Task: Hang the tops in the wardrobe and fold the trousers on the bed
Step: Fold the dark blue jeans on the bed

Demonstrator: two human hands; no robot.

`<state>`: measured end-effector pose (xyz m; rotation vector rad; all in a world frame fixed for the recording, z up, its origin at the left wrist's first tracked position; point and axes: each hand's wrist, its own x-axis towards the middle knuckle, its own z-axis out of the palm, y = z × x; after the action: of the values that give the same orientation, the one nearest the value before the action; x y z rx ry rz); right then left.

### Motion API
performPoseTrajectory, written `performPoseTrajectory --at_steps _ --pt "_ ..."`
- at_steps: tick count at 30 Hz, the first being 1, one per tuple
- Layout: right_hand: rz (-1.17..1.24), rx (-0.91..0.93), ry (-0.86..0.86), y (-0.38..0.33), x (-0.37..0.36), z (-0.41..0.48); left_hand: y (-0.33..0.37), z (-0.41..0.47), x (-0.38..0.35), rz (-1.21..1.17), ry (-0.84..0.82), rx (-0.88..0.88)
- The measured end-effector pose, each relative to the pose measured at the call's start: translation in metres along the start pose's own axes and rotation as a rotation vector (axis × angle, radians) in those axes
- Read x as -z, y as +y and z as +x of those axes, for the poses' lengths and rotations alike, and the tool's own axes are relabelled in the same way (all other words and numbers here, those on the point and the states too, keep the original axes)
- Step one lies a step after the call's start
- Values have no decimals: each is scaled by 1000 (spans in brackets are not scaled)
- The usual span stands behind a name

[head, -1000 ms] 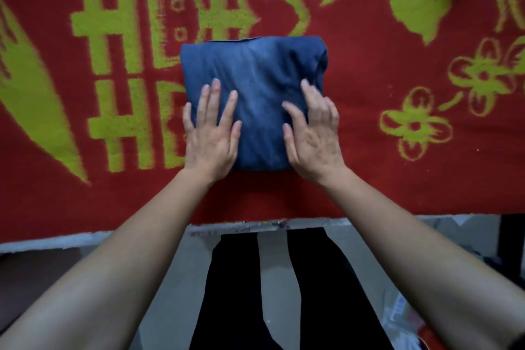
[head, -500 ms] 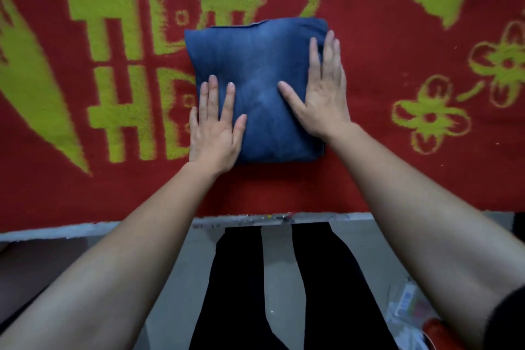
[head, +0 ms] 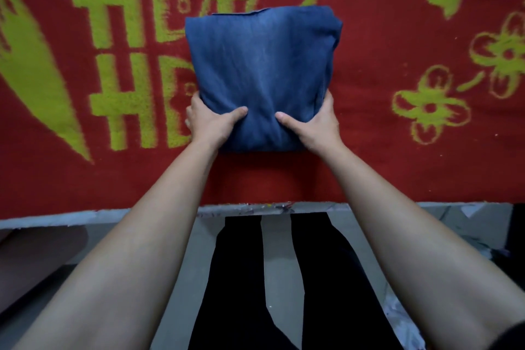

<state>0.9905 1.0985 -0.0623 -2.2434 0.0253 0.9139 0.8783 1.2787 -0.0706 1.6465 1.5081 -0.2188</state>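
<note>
Blue denim folded trousers (head: 261, 74) lie on the red patterned bed (head: 383, 156); my left hand (head: 211, 122) and right hand (head: 315, 125) pinch their near corners. Lifting level should keep the folds.

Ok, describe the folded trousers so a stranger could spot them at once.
Find the red blanket patterned in yellow-green letters and flowers. Near its front edge sits a denim bundle, the folded trousers, gripped at its near corners by the left hand and right hand. Its plain blue stands out.
</note>
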Motion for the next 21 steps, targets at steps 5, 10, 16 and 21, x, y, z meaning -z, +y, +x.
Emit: performPoseTrajectory --at_steps 5,10,16,21 --pt "-43 23 3 -1 -4 -5 -10 5 9 -135 -50 -12" --pt "-28 43 -28 -3 2 1 -2 6 13 -212 -170 -63" --pt "-71 122 7 -20 17 -20 7 -32 18 -292 -79 -177" --pt "-113 218 8 -74 50 -62 35 -88 65 -305 38 -342"
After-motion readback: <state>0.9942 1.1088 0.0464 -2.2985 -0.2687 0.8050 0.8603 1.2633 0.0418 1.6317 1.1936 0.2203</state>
